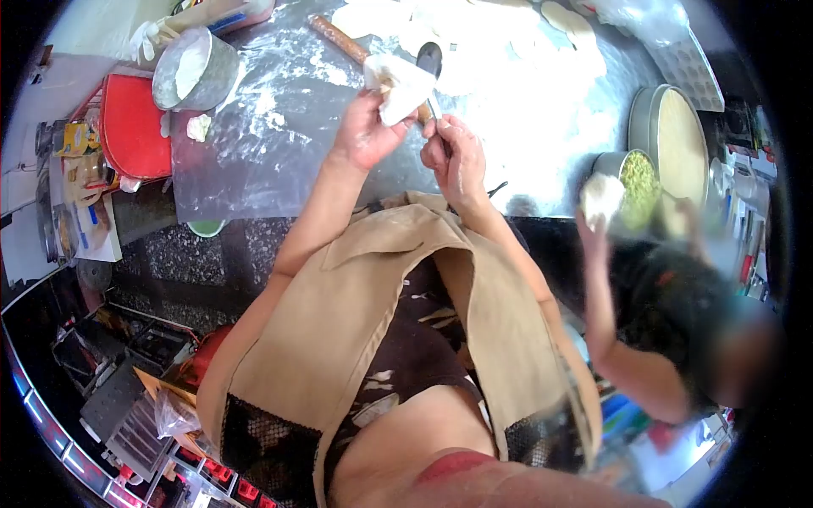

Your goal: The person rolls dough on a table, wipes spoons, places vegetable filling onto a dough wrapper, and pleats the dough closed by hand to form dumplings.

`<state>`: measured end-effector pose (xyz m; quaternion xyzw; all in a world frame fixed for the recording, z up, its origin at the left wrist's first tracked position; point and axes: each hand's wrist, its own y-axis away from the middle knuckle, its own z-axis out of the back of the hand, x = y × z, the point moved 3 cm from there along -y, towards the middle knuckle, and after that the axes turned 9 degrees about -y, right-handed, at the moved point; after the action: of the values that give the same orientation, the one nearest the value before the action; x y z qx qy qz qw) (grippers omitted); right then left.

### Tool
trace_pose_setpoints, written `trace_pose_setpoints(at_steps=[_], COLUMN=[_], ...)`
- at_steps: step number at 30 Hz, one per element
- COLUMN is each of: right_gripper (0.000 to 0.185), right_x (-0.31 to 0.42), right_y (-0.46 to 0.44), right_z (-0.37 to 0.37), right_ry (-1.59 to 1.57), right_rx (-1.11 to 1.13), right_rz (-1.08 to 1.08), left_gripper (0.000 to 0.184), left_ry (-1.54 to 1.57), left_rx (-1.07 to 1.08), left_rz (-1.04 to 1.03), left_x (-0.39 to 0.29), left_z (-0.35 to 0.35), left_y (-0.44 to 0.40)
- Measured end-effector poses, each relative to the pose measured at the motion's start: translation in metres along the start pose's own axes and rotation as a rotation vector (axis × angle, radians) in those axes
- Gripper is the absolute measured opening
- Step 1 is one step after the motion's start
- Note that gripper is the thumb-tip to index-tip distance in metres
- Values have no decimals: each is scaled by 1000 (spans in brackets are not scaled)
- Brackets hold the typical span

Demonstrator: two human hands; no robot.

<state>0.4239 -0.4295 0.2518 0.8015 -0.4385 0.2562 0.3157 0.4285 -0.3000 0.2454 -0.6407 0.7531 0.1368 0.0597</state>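
Note:
A thin white dough wrapper (400,86) lies across the fingers of my left hand (370,131), with a small brownish patch showing near its left side. My right hand (456,157) is closed round the handle of a metal spoon (430,59), whose dark bowl points away from me beside the wrapper. Behind the wrapper, a brown wooden rolling pin (337,38) rests slantwise on the floury metal table (279,161); its middle is hidden.
Flattened dough rounds (569,24) lie at the far side. A metal pot of flour (195,72) and a dough scrap (198,128) are left. At right, a co-worker's hand holds dough (601,196) beside a bowl of green filling (639,179) and a round tray (683,140).

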Motion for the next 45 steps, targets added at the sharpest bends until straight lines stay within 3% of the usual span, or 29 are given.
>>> trace_pose_setpoints(at_steps=[2, 5, 10, 12, 13, 15, 20, 24, 25, 28, 33, 42, 45], right_gripper=[25, 24, 24, 25, 25, 25, 24, 24, 25, 26, 26, 26, 26], right_x=[5, 6, 0, 2, 2, 1, -2, 3, 4, 3, 9, 15, 22], right_y=[5, 7, -1, -2, -4, -5, -8, -9, -10, -8, -2, -5, -4], right_z=[-7, -12, -6, -6, -3, -2, 1, 1, 3, 7, 10, 26, 26], right_ry=[-8, 186, 270, 289, 336, 386, 462, 467, 439, 490, 667, 821, 1027], right_rx=[43, 52, 6, 8, -17, -42, -66, -28, -22, -21, -50, -37, -160], right_rz=[10, -24, 0, 34, 62, 84, 206, 181, 93, 2, -1, -22, 99], left_gripper=[18, 16, 21, 28, 28, 34, 32, 36, 36, 34, 32, 28, 30], left_ry=[-363, -601, -708, -379, -379, -691, -657, -602, -603, -545, -802, -845, -807], left_rx=[-320, -429, -250, -27, -26, -81, -36, -35, -37, -99, -281, -392, -437], left_rz=[-156, -209, -140, -82, -79, -21, -24, -15, -16, -47, -213, -269, -371], left_x=[1, 6, 7, 9, 10, 13, 12, 8, 6, 1, -20, -28, -31], left_z=[9, 8, 6, -2, -8, -16, -17, -3, 0, 1, 7, 16, 5], left_y=[0, -3, 2, 3, 4, 7, 7, 5, 3, -1, -1, -5, -9])
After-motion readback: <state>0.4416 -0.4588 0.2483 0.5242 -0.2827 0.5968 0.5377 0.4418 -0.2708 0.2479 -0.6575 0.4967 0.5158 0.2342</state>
